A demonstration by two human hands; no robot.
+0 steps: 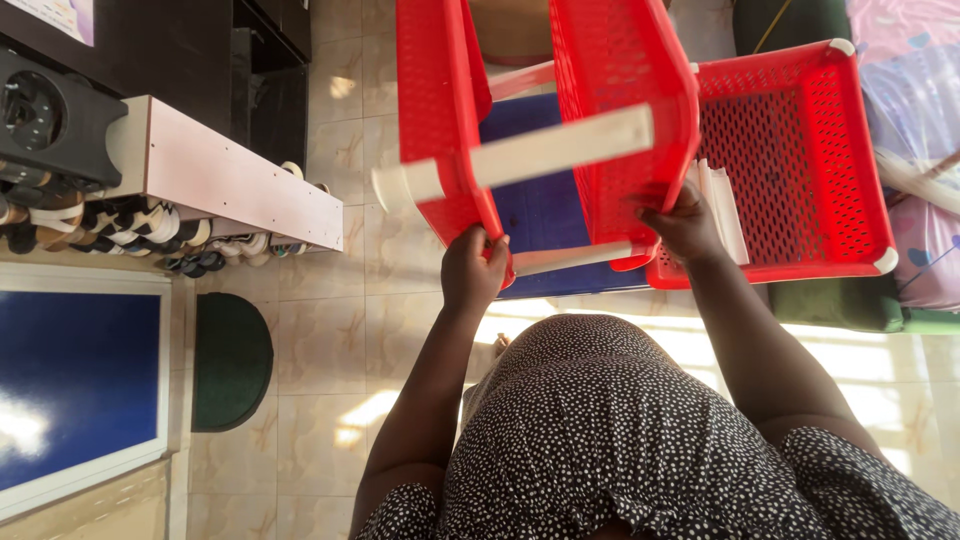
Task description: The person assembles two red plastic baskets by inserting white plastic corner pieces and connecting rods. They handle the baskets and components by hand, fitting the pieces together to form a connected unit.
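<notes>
I hold a red perforated plastic rack (610, 110) with white posts (540, 155) up in front of me, above the tiled floor. My left hand (472, 270) grips the lower edge of its left red shelf panel (440, 110). My right hand (683, 222) grips the lower edge of the right shelf panel. A separate red perforated tray (800, 160) with white corner caps lies just to the right, resting on a dark green cushion. A few loose white posts (722, 205) lie in that tray beside my right hand.
A white shoe shelf (230, 180) packed with several shoes stands at left, with a black device (50, 120) on top. A dark green oval mat (230, 360) lies on the tiles. A blue mat (545, 210) lies under the rack. A blue white-framed panel (70, 380) sits at lower left.
</notes>
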